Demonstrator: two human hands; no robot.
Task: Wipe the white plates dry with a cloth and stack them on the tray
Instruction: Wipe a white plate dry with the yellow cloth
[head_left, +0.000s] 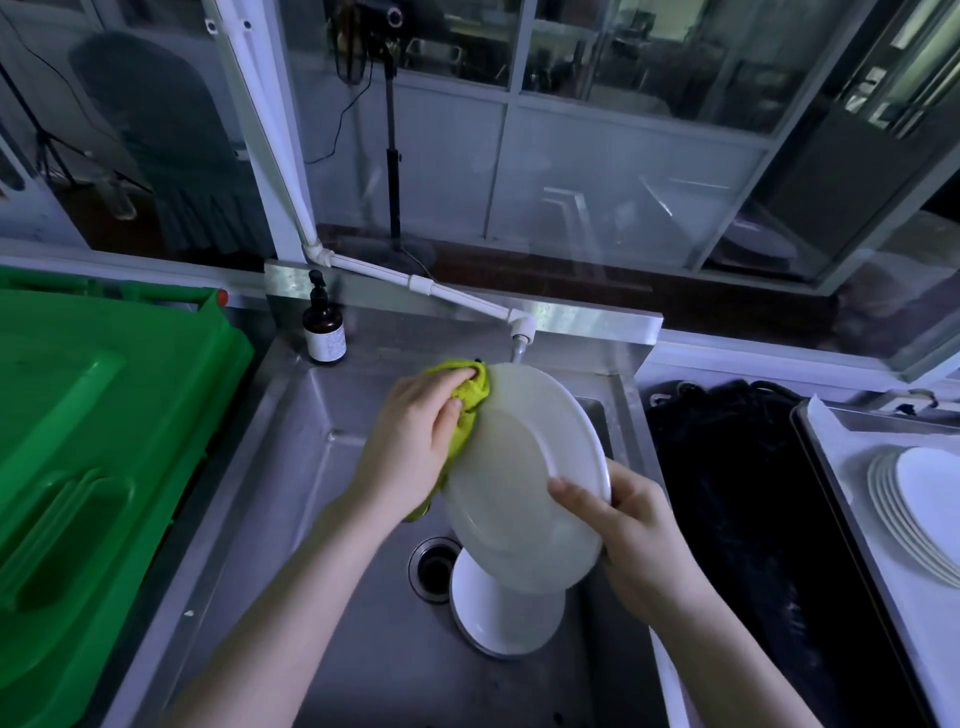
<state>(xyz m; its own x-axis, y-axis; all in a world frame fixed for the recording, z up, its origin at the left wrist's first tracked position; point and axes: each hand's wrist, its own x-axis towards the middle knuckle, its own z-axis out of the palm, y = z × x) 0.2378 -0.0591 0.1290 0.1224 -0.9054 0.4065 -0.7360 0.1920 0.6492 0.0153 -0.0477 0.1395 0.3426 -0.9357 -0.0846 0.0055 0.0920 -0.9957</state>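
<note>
1. Stainless steel sink (395, 675): one basin, with a round drain (434, 569) in its floor.
2. White pipe (415, 283): runs down from the upper left and along the backsplash, ending in a spout (519, 347) over the basin.
3. Brown pump bottle (324, 327): upright at the sink's rear left corner, pale label.
4. Green plastic bin lid (104, 415): just left of the sink.
5. Black mesh-like material (737, 493): just right of the sink.
6. Glass partition (623, 171): behind it, a black stand (393, 171) and a covered chair (171, 145).
</note>
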